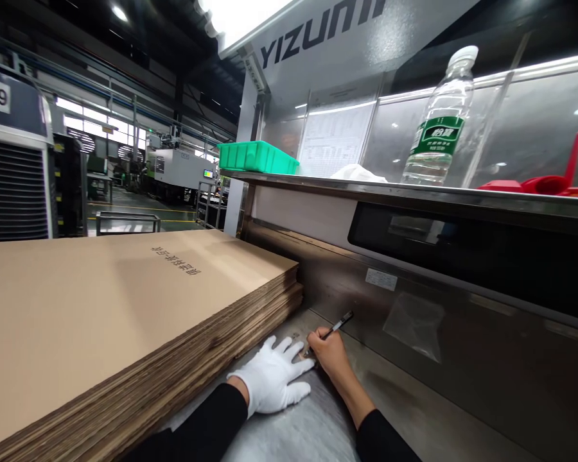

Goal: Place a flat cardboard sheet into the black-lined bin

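My left hand [273,377], in a white glove, lies flat with fingers spread on the steel worktop [414,417], holding down something small I cannot make out. My bare right hand [328,354] is closed around a black pen [336,327], its tip down beside the left fingertips. Both hands sit close to the corner of a tall stack of flat cardboard sheets [125,308] on my left.
A steel shelf [414,192] above carries a green bin [257,157], a white cloth [356,173], a clear water bottle [438,122] and red plastic parts [544,183]. A machine panel marked YIZUMI [318,32] rises behind. The factory aisle [139,208] opens far left.
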Tool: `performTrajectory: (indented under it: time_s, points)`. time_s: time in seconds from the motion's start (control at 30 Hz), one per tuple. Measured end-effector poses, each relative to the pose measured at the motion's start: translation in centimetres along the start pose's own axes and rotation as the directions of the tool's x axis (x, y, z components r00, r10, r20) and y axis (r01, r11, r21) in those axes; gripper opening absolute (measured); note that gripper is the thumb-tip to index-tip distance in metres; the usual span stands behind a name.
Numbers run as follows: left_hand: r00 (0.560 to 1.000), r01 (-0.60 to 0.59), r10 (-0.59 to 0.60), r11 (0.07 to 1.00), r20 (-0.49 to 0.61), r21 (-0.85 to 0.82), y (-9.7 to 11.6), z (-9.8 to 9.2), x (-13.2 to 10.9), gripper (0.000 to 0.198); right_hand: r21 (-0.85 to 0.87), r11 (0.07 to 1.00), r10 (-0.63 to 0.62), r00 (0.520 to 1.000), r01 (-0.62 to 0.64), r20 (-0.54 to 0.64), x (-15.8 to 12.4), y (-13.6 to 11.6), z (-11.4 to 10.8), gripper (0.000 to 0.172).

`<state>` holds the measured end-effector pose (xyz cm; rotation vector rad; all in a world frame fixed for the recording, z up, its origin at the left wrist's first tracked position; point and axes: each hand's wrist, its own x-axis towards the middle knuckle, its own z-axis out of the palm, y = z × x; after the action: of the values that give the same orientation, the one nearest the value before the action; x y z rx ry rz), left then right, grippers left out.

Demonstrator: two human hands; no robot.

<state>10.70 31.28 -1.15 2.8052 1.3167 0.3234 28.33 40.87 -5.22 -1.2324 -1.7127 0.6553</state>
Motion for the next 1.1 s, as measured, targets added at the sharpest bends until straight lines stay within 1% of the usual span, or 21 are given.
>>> performTrajectory:
  time_s: [0.27, 0.4, 0.5, 0.57, 0.67, 0.8, 0.87, 0.97, 1.1]
  points:
    - [1.0, 0.011, -0.011, 1.0, 0.016, -0.003, -0.1, 0.1, 0.0, 0.062, 0.02, 1.0, -0.014, 0.999, 0.015, -0.038, 0.0, 0.1, 0.0, 0.035]
    - [1.0, 0.016, -0.016, 1.0, 0.012, 0.002, -0.1, 0.0, 0.0, 0.061, 0.014, 0.999, -0.033, 0.996, 0.034, -0.081, 0.0, 0.2, 0.1, 0.037]
    - [1.0, 0.015, -0.015, 1.0, -0.006, 0.018, 0.0, -0.3, 0.2, 0.058, -0.023, 0.997, -0.079, 0.985, 0.076, -0.153, -0.1, 0.0, -1.0, 0.038]
    - [1.0, 0.007, -0.006, 0.999, -0.022, 0.036, -0.1, -0.5, 0.7, 0.055, -0.073, 0.987, -0.155, 0.974, 0.145, -0.167, -0.2, -0.3, -2.0, 0.035]
    - [0.999, -0.001, 0.004, 0.998, -0.04, 0.063, -0.9, -0.7, 2.1, 0.05, -0.154, 0.955, -0.272, 0.955, 0.252, -0.122, -0.3, -0.5, -3.3, 0.025]
    - [0.999, -0.034, 0.035, 0.998, -0.017, 0.055, -2.7, -0.4, 4.7, 0.048, -0.244, 0.917, -0.336, 0.941, 0.316, -0.043, 0.4, 0.1, -3.5, 0.02]
    - [0.998, -0.059, 0.059, 0.998, -0.008, 0.025, -3.6, -0.1, 5.9, 0.046, -0.297, 0.897, -0.342, 0.94, 0.328, 0.005, 0.8, 0.8, -3.4, 0.021]
    - [0.996, -0.085, 0.083, 0.995, -0.04, -0.043, -4.5, 0.5, 7.1, 0.041, -0.372, 0.873, -0.318, 0.946, 0.316, 0.058, 1.3, 1.8, -3.5, 0.028]
    - [0.991, -0.1, 0.087, 0.986, -0.097, -0.137, -5.0, 1.2, 8.1, 0.036, -0.426, 0.858, -0.289, 0.955, 0.289, 0.066, 1.4, 2.6, -3.8, 0.033]
